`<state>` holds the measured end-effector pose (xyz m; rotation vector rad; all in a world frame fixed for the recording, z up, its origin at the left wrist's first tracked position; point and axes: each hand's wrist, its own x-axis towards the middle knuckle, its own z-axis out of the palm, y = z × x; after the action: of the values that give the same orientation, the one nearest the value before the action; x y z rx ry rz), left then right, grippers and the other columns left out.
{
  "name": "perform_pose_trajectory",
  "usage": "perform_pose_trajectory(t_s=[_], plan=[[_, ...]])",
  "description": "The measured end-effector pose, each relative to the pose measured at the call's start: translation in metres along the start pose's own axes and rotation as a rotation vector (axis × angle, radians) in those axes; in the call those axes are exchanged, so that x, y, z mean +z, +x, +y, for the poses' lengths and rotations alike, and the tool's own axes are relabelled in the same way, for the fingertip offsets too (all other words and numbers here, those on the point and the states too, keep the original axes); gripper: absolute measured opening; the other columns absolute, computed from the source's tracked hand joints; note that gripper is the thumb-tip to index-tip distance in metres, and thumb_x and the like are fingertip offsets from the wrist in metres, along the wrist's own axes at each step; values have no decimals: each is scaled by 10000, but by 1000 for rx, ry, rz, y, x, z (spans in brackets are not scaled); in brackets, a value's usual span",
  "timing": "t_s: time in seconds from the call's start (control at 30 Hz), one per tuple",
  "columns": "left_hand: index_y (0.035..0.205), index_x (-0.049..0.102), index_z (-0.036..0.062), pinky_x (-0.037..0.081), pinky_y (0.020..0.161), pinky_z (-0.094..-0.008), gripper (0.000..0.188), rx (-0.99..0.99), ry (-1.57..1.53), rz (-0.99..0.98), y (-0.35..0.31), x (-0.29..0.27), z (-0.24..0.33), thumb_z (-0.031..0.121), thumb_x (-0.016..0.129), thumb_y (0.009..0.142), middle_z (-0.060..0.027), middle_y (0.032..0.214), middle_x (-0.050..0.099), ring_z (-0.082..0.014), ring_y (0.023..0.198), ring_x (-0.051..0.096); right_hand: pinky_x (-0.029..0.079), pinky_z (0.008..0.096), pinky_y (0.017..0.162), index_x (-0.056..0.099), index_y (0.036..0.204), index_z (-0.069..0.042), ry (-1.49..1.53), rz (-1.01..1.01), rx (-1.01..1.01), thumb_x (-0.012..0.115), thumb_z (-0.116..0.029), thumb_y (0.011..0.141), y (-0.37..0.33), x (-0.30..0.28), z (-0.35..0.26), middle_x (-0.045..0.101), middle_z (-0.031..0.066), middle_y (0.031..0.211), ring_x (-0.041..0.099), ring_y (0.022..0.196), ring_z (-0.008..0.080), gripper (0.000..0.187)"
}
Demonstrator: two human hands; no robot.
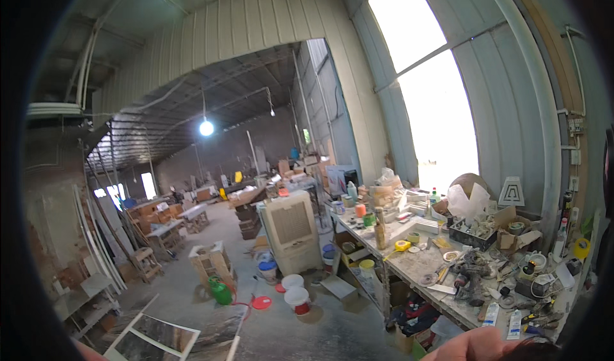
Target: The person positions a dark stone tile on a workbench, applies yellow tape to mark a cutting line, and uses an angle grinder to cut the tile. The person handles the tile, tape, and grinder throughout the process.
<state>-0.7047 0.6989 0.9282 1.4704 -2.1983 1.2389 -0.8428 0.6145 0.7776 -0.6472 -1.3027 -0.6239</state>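
My right hand (474,346) shows at the lower edge, cut off by the frame, with its fingers not clearly visible. It is nearest the front of a cluttered workbench (419,266), where two white-and-blue tubes (514,324) lie. A dark shape beside it is too cut off to name. Of my left hand (83,351) only a sliver of skin appears at the lower left rim, its fingers hidden. Close to it lies a dark panel with a pale frame (192,343). I cannot see anything held in either hand.
On the bench are a yellow tape measure (402,246), tape rolls, bottles and power tools. White buckets (298,300), a green gas cylinder (220,290) with a red hose, and a beige air cooler (291,233) stand on the floor. More work tables fill the hall behind.
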Motion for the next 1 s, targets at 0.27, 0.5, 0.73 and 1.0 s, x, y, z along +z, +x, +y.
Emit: perform_pose_trajectory(t_s=[0.27,0.5,0.73,1.0], plan=[[1375,495,23,450,1057,-523,567,16,-41,-50,-9,63,-63,385,631,960,-174,1322,548,-349,1219,548,443,415,704,567,861,-105,-65,122,0,659,-389,960,1,-81,28,563,84,955,499,796,256,315],[1358,514,24,456,1049,-520,549,-28,4,-171,6,121,-96,381,637,960,-172,1298,569,-346,1199,561,479,422,688,570,831,-95,-43,168,-19,656,-289,993,-10,-173,5,588,85,942,525,783,274,267],[1342,532,24,462,1042,-517,531,-64,14,-261,37,185,-133,377,642,960,-170,1274,589,-344,1179,574,579,425,683,601,907,16,-697,627,-23,687,-149,824,-65,-318,-100,645,231,874,672,750,352,204],[1323,553,25,468,1033,-514,511,-128,1,-371,58,247,-157,372,648,960,-169,1247,612,-341,1156,588,540,420,791,663,1065,-1,-2457,1083,1109,669,-81,847,-223,-464,-234,707,171,938,691,868,338,232]])
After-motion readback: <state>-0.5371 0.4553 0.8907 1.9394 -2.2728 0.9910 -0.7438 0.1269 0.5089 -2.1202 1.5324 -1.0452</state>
